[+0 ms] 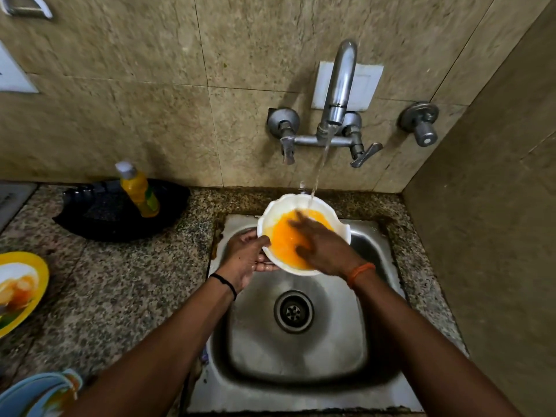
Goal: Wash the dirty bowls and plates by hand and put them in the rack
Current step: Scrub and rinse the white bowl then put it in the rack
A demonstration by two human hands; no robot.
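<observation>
A white bowl (279,206) with an orange inside is held over the steel sink (379,350), under the running tap (340,85). My left hand (245,257) grips its left rim, thumb over the edge and fingers underneath. My right hand (319,245) lies flat inside the bowl, fingers spread and blurred, rubbing the orange surface. Water falls onto the bowl's far rim.
A yellow soap bottle (140,191) stands in a black tray (99,215) on the granite counter at the left. A dirty yellow plate (33,284) with a white dish sits at the left edge. Light-blue dishes (36,392) lie at the bottom left. A wall closes the right side.
</observation>
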